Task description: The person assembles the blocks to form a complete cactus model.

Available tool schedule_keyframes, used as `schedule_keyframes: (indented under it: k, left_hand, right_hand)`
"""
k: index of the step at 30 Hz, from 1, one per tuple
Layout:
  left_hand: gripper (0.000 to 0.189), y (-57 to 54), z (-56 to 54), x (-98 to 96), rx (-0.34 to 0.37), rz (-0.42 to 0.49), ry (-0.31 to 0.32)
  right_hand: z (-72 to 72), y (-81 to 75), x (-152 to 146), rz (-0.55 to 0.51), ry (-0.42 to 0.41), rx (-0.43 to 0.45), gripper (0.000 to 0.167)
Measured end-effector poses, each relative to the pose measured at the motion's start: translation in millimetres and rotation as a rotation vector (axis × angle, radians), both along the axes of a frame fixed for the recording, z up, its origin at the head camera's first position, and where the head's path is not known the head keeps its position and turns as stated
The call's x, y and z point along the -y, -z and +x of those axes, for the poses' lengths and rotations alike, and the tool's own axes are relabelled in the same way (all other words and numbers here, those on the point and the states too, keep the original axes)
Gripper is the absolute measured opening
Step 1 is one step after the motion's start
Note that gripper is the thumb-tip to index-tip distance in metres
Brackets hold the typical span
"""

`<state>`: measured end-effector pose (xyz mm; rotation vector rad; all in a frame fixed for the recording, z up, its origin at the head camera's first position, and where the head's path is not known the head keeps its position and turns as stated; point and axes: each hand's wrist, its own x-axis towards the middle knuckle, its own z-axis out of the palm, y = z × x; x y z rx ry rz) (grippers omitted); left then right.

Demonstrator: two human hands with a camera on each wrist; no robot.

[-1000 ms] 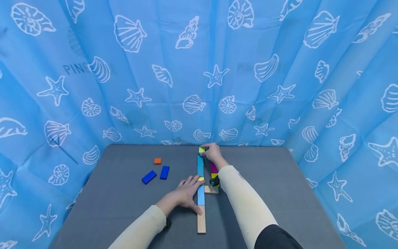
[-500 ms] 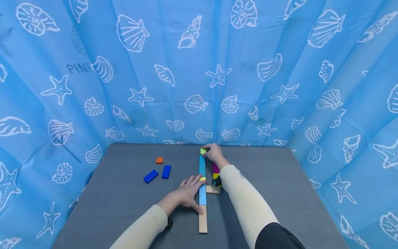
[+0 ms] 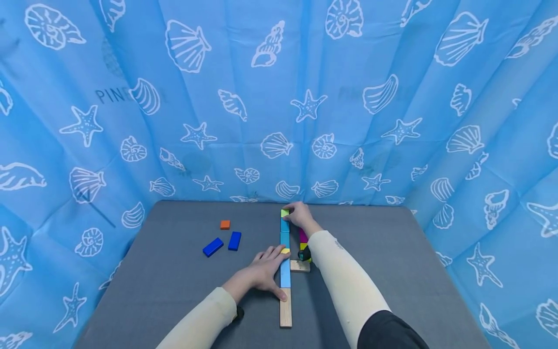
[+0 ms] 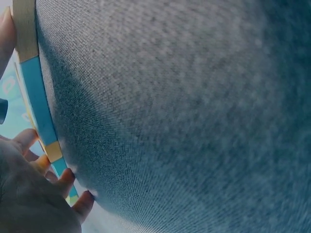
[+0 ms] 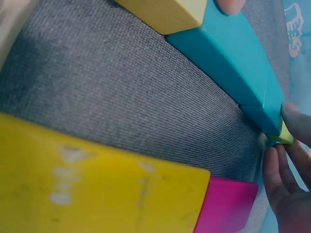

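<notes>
A straight row of blocks runs away from me on the table. From near to far it has a bare wooden block, a light blue block, a small pale yellow block, two teal blocks and a lime green block. My left hand lies spread along the left side, its thumb on the wooden block and its fingertips around the yellow one. At the far end, my right hand pinches the lime green block between thumb and fingers, against the farther teal block.
Right of the row, a second line with a magenta block and a yellow block is partly hidden by my right arm. A wooden crosspiece adjoins the row. At left lie two dark blue blocks and an orange block.
The head view has shifted slightly, so everything sits a little farther right in it. Both hands keep their places on the row.
</notes>
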<state>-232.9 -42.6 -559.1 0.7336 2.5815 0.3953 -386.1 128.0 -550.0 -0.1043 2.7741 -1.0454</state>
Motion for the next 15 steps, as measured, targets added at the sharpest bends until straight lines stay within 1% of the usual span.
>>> schedule_keyframes:
  k: [3,6,10,15]
  left_hand:
    - [0.122,0.2,0.2,0.0,0.002,0.003,-0.003]
    - [0.122,-0.7,0.6,0.7,0.008,0.008,-0.009]
    - [0.121,-2.8,1.3,-0.4,0.009,0.002,-0.011]
    - [0.122,-2.7,2.2,-0.8,0.002,-0.006,-0.018]
  right_hand:
    - [1.3,0.2,-0.4,0.014,-0.042,0.012,0.040]
    - [2.4,-2.0,-0.2,-0.002,-0.079,0.009,0.043]
    - [3.2,-7.9,-2.2,-0.058,-0.090,-0.016,0.044]
    - [6.0,-17.7,-3.1,-0.123,-0.066,-0.076,0.046]
